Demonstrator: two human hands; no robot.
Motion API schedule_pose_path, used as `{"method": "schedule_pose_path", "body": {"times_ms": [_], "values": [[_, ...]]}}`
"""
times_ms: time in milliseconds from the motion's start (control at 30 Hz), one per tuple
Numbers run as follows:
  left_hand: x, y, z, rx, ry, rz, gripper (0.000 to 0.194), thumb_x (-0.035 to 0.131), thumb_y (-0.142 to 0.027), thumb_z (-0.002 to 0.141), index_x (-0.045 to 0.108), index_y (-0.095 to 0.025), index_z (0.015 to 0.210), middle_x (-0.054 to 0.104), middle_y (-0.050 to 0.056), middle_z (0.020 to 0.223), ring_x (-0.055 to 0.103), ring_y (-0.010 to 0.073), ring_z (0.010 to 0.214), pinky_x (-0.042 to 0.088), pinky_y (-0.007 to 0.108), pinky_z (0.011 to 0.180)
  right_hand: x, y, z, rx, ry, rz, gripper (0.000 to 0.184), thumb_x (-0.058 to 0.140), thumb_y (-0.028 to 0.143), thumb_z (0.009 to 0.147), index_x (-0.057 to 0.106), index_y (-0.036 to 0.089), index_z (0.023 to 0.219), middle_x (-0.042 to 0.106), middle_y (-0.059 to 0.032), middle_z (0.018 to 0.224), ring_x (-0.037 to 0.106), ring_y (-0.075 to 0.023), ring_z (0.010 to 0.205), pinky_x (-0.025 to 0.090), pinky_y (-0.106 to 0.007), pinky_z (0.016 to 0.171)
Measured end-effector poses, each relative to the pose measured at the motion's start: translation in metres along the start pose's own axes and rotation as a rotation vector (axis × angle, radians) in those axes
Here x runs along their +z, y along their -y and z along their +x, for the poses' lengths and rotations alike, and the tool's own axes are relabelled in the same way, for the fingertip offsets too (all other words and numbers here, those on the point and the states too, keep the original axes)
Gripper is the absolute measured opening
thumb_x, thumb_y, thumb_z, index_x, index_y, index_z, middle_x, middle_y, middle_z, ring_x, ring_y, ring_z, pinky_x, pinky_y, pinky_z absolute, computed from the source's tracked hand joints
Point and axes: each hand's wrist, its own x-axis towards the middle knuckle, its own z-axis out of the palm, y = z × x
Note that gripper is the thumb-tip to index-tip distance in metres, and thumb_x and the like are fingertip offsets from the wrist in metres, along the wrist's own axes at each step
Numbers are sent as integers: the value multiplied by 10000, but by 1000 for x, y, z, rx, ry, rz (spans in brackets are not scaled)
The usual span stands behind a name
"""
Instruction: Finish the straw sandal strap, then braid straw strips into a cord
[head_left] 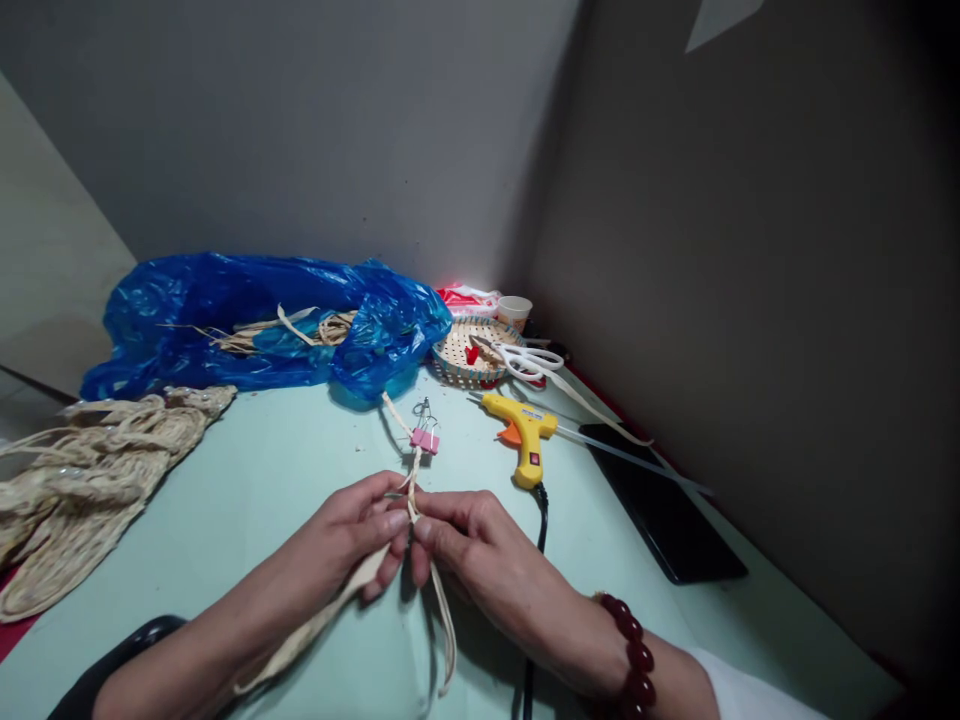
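My left hand (367,525) and my right hand (469,535) meet at the front middle of the table, both closed on a pale straw braid (413,487). Thumbs and forefingers pinch it from either side. Above my fingers, a pink binder clip (425,440) grips the braid's upper part, and a short tail sticks out beyond it. Loose flat strands (445,625) hang below, one wide strip running down left past my left forearm, others dropping under my right hand. The fingertips partly hide where the strands cross.
A yellow glue gun (530,430) lies to the right, its black cord running toward me. Beyond are a black tablet-like slab (667,505), a woven basket (457,365) with white-handled scissors (529,360), and a paper cup (514,312). A blue plastic bag (225,285) and woven straw pieces (97,500) sit left.
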Motion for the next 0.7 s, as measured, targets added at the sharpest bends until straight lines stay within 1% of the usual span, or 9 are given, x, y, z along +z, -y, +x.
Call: {"method": "schedule_pose_path", "body": {"times_ms": [67,100,167,233,300,333,467,600,700], "values": [[-2,6,1,-34,-21,-31,304,661,-416,810,478,-206,930,418,-115,558,199,27,410,162,168,393,-2,1,0,31,-9,-106,311,420,210,934,525,166,644,489,19,612,422,-111,590,334,-227,580],[-3,8,1,-51,-37,-34,312,658,-421,811,462,-214,938,385,-129,555,141,25,416,120,163,383,-2,2,-1,47,-9,-154,321,423,228,940,507,168,636,478,23,603,399,-107,574,320,-228,562],[-1,9,-1,-83,-71,-43,283,623,-409,833,435,-232,948,328,-150,524,85,31,415,88,156,362,-3,1,-3,70,-12,-229,321,407,236,952,495,174,649,486,26,601,412,-105,569,321,-229,561],[2,8,-3,-107,-101,-41,228,577,-394,856,422,-245,934,248,-171,472,50,40,397,78,159,336,-2,0,-6,90,-50,-311,291,401,237,959,499,182,690,526,22,630,454,-111,595,328,-231,576],[6,7,-3,-112,-123,-23,185,546,-389,878,429,-247,891,196,-177,438,40,45,382,81,168,326,-1,0,-9,105,-98,-397,247,416,256,963,502,191,741,558,15,672,483,-124,635,331,-238,592],[8,6,-3,-106,-137,4,181,536,-391,888,438,-241,857,208,-171,431,55,46,377,88,174,328,-1,0,-11,111,-117,-431,227,423,270,966,503,195,768,571,10,696,490,-131,654,331,-242,597],[10,5,0,-100,-179,154,271,523,-413,893,446,-220,718,253,-145,420,125,44,362,93,193,342,-1,4,-13,103,-116,-538,208,420,278,976,502,204,800,594,-1,720,509,-152,693,330,-257,607],[6,6,3,-100,-170,223,296,545,-451,857,476,-215,691,275,-146,366,135,36,320,77,196,331,-4,11,-11,101,-90,-637,239,414,226,975,528,203,766,608,5,680,534,-149,672,332,-262,608],[5,7,3,-98,-218,235,315,562,-454,838,478,-206,662,278,-146,385,133,31,332,71,186,334,-7,14,-11,40,-122,-781,220,468,152,929,576,188,741,617,-8,702,547,-143,662,341,-262,609]]}}
